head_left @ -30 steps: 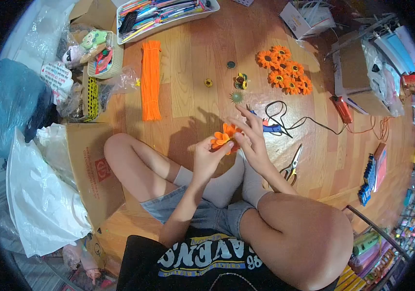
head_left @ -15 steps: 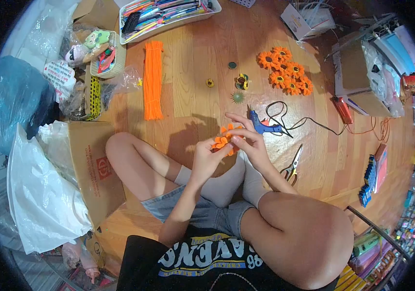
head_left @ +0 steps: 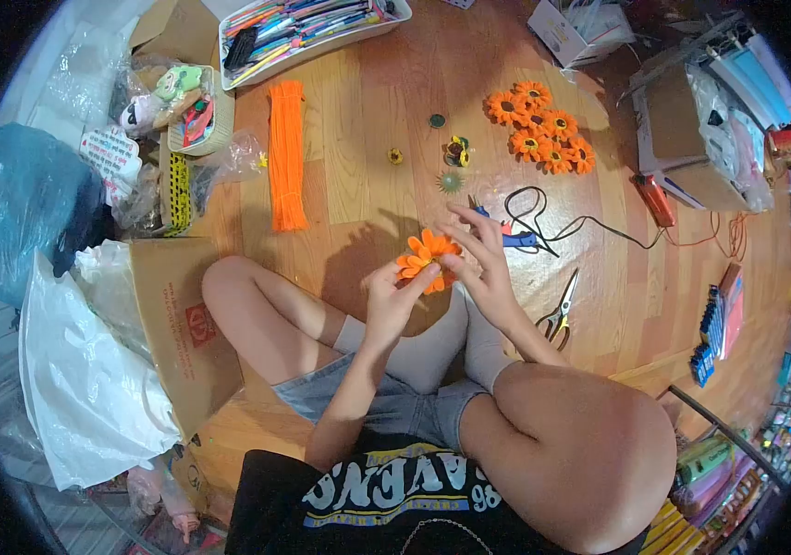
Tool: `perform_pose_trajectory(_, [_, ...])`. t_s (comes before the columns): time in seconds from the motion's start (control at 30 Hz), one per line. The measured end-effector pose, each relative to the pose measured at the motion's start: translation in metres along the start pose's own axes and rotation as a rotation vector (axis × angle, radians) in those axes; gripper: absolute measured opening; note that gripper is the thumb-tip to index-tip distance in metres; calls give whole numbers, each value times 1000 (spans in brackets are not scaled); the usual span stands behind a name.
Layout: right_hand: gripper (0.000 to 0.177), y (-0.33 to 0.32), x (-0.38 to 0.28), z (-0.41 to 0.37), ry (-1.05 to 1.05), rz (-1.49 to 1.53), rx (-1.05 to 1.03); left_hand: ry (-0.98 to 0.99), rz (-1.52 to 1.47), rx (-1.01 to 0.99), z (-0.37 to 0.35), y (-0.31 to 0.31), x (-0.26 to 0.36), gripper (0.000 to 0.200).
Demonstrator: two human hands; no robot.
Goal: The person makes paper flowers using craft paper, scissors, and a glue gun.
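Note:
An orange flower (head_left: pixel 429 248) with several petals is held up above my socked feet. My left hand (head_left: pixel 390 301) pinches its lower left side between thumb and fingers. At the flower's right edge, my right hand (head_left: pixel 485 277) has its thumb and a fingertip on a petal, its other fingers raised and spread. Partly behind the right hand lies a blue glue gun (head_left: pixel 518 240) with a black cord. Scissors (head_left: pixel 559 314) rest on the floor right of my right forearm.
Finished-looking orange flowers (head_left: pixel 543 129) lie in a cluster. Orange pipe cleaners (head_left: pixel 287 157) are bundled to the left. Small dark and yellow pieces (head_left: pixel 456 151) and a green spiky piece (head_left: pixel 449 181) sit ahead. A cardboard box (head_left: pixel 178 324) stands left; a pen tray (head_left: pixel 321 44) stands at the back.
The flower has turned so more of its petals show, and sits slightly higher. My right hand's fingers have shifted and spread more. The view has moved slightly.

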State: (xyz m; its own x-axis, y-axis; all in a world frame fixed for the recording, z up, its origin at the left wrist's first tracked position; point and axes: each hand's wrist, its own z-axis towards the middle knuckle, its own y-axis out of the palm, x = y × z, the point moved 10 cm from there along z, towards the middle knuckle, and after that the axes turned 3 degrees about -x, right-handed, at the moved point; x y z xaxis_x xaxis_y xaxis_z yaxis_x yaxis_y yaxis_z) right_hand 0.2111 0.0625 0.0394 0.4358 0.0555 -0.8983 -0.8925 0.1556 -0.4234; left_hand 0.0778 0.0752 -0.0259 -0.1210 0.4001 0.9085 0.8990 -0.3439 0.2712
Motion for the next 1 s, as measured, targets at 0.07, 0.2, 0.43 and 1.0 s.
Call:
perform_pose_trajectory(0.07, [25, 3, -5, -2, -64, -100, -14, 21, -1, 6, -4, 0, 5, 18])
perform_pose_trajectory(0.2, [25, 9, -23, -6, -210, -156, -69, 26, -36, 47, -9, -9, 4, 18])
perform_pose_trajectory(0.43, [17, 21, 7, -6, -9, 274, -119, -17, -9, 31, -11, 2, -4, 20])
perform_pose_trajectory(1.0, [29, -4, 0, -9, -22, -187, -42, -73, -213, 173, -6, -3, -30, 25])
